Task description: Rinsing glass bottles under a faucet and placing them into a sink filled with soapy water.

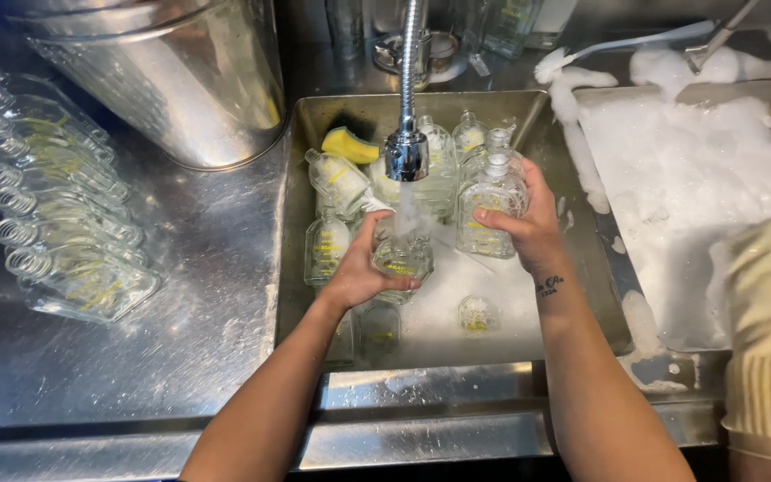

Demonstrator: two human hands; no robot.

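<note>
Rinsing in hand, by the look of it: left hand (363,268) wrapped around a clear glass bottle (402,254), fingers curled under its lower half, mouth tipped up beneath the spray head of the tap (406,153) with water running straight onto it

Right hand (528,228) closed on a second clear bottle (493,198), thumb across the front, fingers behind, held upright just to the right of the stream and a little higher than the first

Both bottles well inside the steel sink (582,268), above a shallow layer of suds; more bottles (336,183) lying and standing behind and beside the hands, a yellow sponge (348,145) at the back left corner

Next move, as a judgement: needs a firm hold on wet, slippery glass, a tilt to empty the rinsed bottle, and a clear path over the sink rim without knocking the tap or the neighbouring bottles

Row of rinsed bottles (64,214) lying side by side on the tabletop (198,312) to the left, necks pointing away, well apart from either hand

Large steel bucket (171,80) behind that row; foam-filled basin (698,205) to the right, with another person's pale yellow sleeve (769,330) at its near edge
</note>
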